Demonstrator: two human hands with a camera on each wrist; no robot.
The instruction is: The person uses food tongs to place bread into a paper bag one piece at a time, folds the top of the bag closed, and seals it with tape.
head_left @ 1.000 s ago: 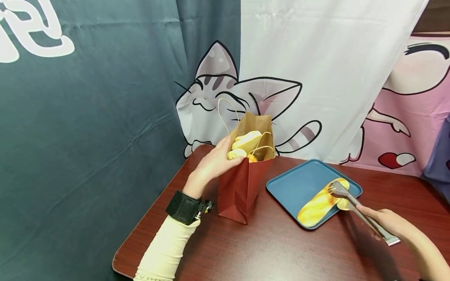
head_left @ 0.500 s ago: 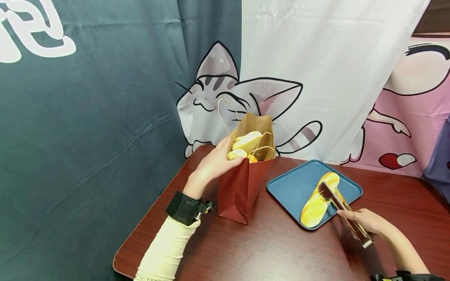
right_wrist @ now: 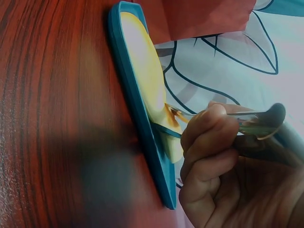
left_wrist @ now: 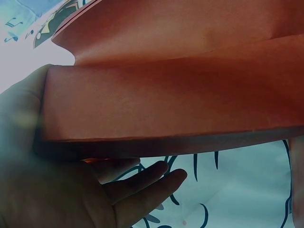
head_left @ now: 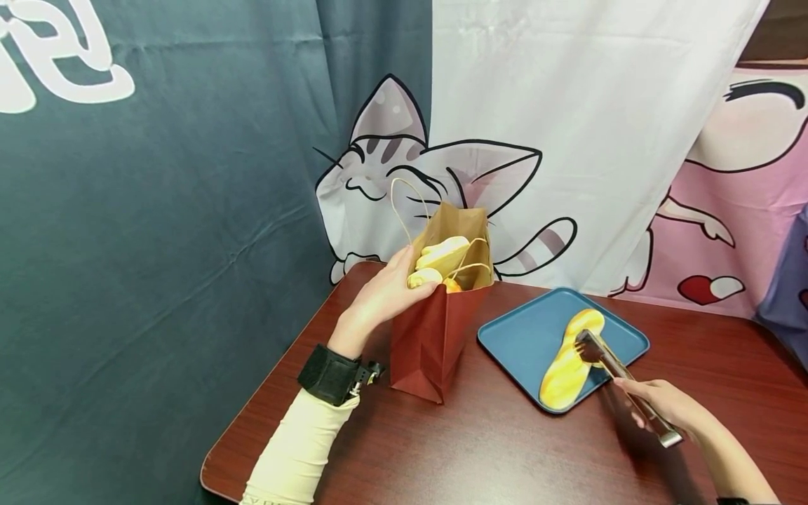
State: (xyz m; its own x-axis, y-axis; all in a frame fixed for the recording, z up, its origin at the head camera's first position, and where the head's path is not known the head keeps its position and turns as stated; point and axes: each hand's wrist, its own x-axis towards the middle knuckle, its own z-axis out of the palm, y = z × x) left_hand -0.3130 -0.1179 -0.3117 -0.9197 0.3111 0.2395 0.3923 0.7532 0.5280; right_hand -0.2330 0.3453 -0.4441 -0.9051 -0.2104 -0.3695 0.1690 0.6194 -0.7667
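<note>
A red paper bag [head_left: 419,344] stands on the table with its brown inside and string handles showing. My left hand [head_left: 394,284] grips its top rim, thumb over the near edge, with the other fingers along the bag's side in the left wrist view. Several bread pieces [head_left: 445,254] fill the bag's mouth. My right hand [head_left: 663,403] holds metal tongs [head_left: 634,398], their tips over the middle of a long golden loaf [head_left: 562,382]. That loaf lies on a blue tray [head_left: 514,333]. In the right wrist view a paler bread piece [right_wrist: 173,147] shows beside it, partly hidden.
The dark red wooden table [head_left: 492,449] reaches forward to a hanging cloth [head_left: 587,175] printed with a cat. A grey-blue cloth [head_left: 158,245] hangs along the left. The bag stands left of the tray, with a gap between them.
The right hand and tongs have moved left, and the loaf has turned slightly on the tray, its far end shifting left. The left hand and bag stay in place.
</note>
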